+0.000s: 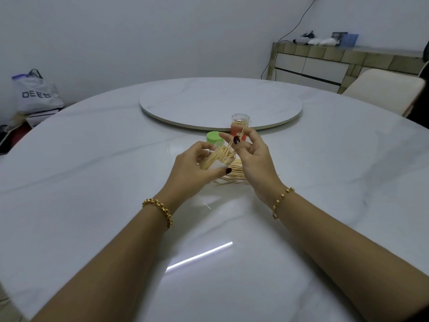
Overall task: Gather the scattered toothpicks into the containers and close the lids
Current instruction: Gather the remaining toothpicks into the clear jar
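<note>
Left grip [190,168] clasped a tilted clear container [215,166] (crammed with pale toothpicks [219,155]); right grip [253,159] pinched a few more.

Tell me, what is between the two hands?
In the head view, a tilted clear tub full of toothpicks; the left hand holds it, the right hand pinches a few.

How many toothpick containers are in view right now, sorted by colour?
green-topped container: 1
red and clear container: 1
clear container with a white label, gripped in the left hand: 1
Total: 3
Not counted: the toothpicks that the right hand pinches.
</note>
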The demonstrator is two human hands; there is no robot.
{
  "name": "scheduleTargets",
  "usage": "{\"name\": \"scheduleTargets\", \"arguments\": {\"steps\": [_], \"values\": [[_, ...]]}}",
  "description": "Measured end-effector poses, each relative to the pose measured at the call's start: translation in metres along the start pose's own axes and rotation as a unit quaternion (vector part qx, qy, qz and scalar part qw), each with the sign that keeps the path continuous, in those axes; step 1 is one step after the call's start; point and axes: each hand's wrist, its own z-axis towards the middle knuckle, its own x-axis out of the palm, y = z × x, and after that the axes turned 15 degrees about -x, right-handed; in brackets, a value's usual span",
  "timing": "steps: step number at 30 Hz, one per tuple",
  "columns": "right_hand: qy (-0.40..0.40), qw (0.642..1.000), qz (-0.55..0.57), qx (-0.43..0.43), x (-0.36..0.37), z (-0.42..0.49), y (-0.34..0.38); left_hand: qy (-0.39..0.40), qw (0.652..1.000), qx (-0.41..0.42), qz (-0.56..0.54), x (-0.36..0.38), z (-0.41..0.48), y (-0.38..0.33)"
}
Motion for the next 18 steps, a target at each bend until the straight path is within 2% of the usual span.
{"name": "scheduleTargets", "arguments": {"steps": [3,8,18], "values": [[-0.004,0.999,-0.018,-0.033,-0.003,0.001,-0.001,-0.002,1.000,-0.001,-0.001,-0.001,0.002,0.001],[-0.005,0.989,-0.116,-0.090,-0.003,-0.003,-0.006,-0.009,1.000,0.000,0.006,-0.002,0.003,0.002],[0.074,0.960,-0.227,-0.146,0.006,-0.023,-0.007,-0.042,0.999,-0.012,-0.014,-0.009,0.004,0.002]]}}
